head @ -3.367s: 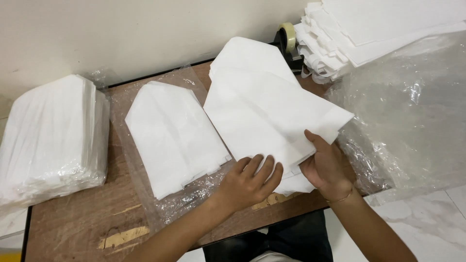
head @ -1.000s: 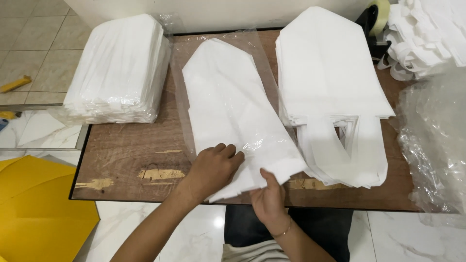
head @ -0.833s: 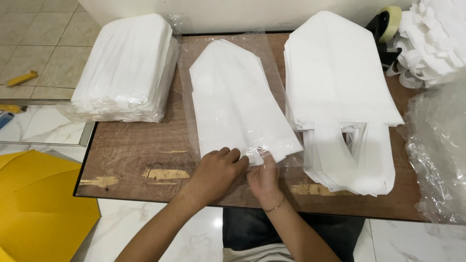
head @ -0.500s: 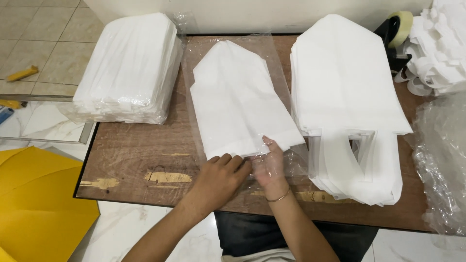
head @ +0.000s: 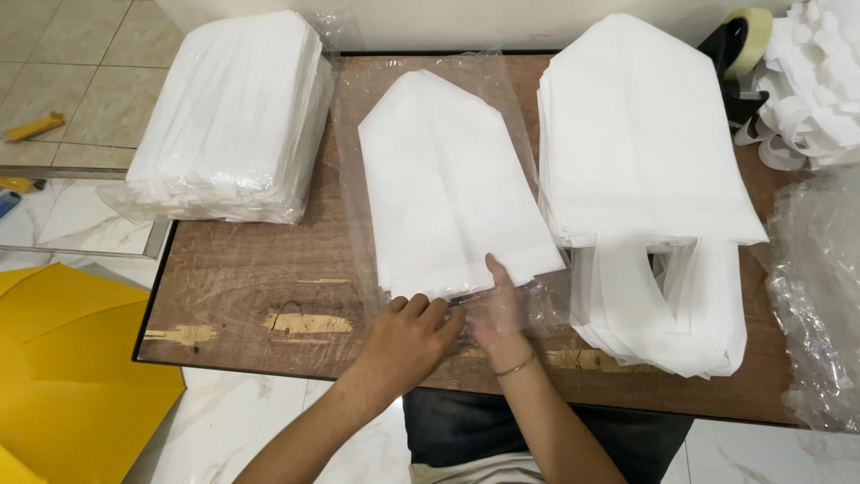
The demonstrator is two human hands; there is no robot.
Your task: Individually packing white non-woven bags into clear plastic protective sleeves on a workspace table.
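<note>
The folded white bags (head: 448,188) lie mid-tabletop (head: 242,296) inside a clear plastic sleeve (head: 528,300). Left hand (head: 408,336) presses flat, fingers together, on the sleeve's near edge; right hand (head: 497,309) is inside its open mouth, grip unclear. The sleeve is likely thin and slippery: hold it at the mouth. A wrapped white bundle (head: 228,112) lies far left.

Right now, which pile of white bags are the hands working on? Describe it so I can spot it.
On the wooden table, three white piles lie side by side. It is the middle pile, the thinnest one, lying inside a loose clear plastic sleeve, with the left hand and right hand at its near end.
</note>
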